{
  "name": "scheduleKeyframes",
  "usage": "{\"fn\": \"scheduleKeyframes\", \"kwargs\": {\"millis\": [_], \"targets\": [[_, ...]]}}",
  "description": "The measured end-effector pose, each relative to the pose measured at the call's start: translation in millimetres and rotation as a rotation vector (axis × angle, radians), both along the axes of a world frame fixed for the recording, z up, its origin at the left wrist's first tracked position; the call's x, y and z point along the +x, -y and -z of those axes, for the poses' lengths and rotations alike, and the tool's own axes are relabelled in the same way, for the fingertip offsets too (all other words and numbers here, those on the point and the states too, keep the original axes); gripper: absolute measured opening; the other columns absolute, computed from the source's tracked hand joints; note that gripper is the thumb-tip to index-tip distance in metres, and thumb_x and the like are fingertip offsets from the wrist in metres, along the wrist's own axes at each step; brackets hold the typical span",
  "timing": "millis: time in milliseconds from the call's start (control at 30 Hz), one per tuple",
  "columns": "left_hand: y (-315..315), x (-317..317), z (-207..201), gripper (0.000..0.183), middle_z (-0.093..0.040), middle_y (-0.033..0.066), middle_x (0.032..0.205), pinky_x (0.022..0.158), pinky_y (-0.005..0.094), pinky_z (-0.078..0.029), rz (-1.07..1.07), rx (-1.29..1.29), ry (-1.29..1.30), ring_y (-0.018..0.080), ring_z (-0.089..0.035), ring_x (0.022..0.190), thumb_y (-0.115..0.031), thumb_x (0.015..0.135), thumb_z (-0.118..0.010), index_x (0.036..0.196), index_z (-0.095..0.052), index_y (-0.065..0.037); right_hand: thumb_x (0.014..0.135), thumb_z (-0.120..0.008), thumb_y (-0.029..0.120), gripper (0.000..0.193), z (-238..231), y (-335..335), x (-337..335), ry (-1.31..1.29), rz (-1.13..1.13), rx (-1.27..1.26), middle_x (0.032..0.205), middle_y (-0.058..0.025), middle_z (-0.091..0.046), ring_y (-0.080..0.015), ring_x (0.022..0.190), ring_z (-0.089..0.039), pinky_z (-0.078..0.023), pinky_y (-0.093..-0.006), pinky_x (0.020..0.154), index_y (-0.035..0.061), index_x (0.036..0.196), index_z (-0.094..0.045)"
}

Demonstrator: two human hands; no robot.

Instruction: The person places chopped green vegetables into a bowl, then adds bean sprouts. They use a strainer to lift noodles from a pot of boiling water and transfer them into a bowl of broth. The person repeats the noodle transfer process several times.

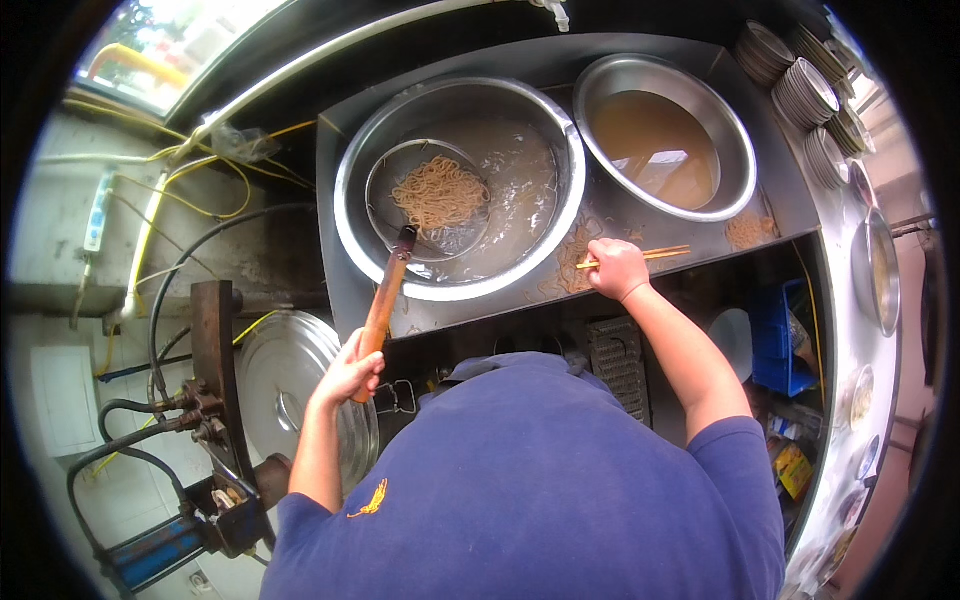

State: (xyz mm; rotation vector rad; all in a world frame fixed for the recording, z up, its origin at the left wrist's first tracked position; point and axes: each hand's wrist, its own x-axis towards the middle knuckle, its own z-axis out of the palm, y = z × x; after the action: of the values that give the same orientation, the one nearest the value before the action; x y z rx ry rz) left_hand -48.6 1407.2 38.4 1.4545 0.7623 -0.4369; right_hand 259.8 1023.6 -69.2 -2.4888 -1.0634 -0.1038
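My left hand [352, 372] is closed round the wooden handle of a strainer [378, 192]. A heap of brown noodles [440, 194] lies in its round basket, which rests in a large metal basin [350, 240] of cloudy water at the far left. My right hand [618, 268] grips a pair of chopsticks [666, 252] at the counter's near edge, right of that basin. The chopsticks point right, over the metal counter and apart from the noodles. Scattered noodle strands [574, 258] lie on the counter beside my right hand.
A second metal basin [738, 160] of brownish liquid stands at the back right, with more strands [748, 230] near it. Stacked plates [804, 94] line the right side. Below are a large round lid [262, 372] and a blue crate [772, 350]. Hosed machinery [205, 400] stands at left.
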Motion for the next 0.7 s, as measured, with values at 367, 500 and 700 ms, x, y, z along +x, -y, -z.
{"fn": "scheduleKeyframes", "kwargs": {"millis": [367,500,700], "targets": [[56,35,16,0.044,-0.049,0.0013,0.077,0.047,0.0274,-0.046,0.009,-0.290,0.024,0.0095,-0.049,0.054,-0.013,0.097,-0.058,0.134,-0.034,-0.013,0.072,-0.066,0.022,0.011,-2,-1,0,0.002,0.003,0.006,0.074,-0.0062,-0.064,-0.0280,0.073,-0.065,-0.053,-0.0409,0.067,0.0133,0.072,-0.059],[65,40,33,0.043,-0.048,0.0007,0.077,0.047,0.0238,-0.044,-0.103,-0.533,0.087,0.0082,-0.048,0.054,-0.015,0.099,-0.055,0.138,-0.037,-0.011,0.072,-0.066,0.022,0.011,-4,-1,-2,-0.008,0.007,-0.028,0.074,-0.0064,-0.064,-0.0279,0.073,-0.065,-0.053,-0.0408,0.067,0.0131,0.072,-0.059],[47,45,27,0.041,-0.049,-0.0016,0.078,0.043,0.0190,-0.038,-0.258,-0.644,0.081,0.0029,-0.040,0.050,-0.015,0.100,-0.052,0.139,-0.039,-0.011,0.073,-0.065,0.022,0.010,-3,-1,-1,-0.001,0.015,-0.024,0.074,-0.0067,-0.065,-0.0284,0.073,-0.065,-0.053,-0.0411,0.067,0.0137,0.072,-0.059]]}}
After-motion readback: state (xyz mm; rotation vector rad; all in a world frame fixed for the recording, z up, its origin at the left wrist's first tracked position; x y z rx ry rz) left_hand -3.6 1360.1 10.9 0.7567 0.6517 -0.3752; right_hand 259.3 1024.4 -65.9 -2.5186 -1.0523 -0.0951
